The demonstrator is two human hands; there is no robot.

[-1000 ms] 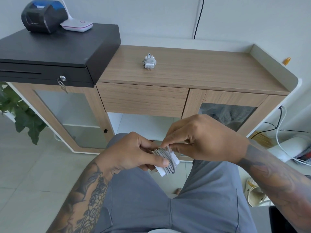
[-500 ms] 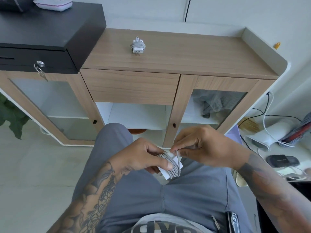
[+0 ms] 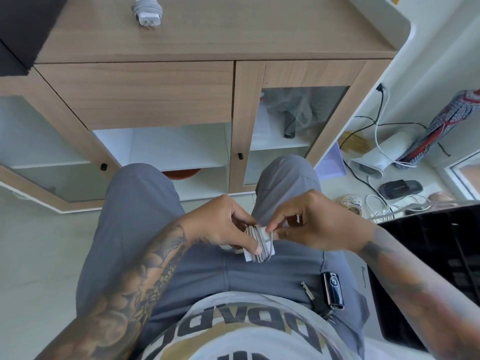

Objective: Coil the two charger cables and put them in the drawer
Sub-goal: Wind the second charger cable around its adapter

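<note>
Left hand (image 3: 223, 227): holding a white charger (image 3: 250, 252) over the lap, thumb pressing on the grey cable (image 3: 262, 242) that is wound around it; the grip is grasping the charger
Right hand (image 3: 309, 224): pinching the cable at the charger's upper edge with thumb and forefinger, other fingers loosely curled; the grip is grasping the cable
Charger in hand: sitting between both hands, above the grey trousers (image 3: 233, 271), with many turns of cable lying side by side across it
Second charger (image 3: 146, 10): lying on the wooden tabletop (image 3: 259, 29) at the top of the view, already wrapped in its cable, prongs pointing toward the viewer
Drawer (image 3: 135, 94): sitting closed under the tabletop, well apart from both hands
Pocket: a black key fob (image 3: 333, 289) is sticking out at the person's right hip
</note>
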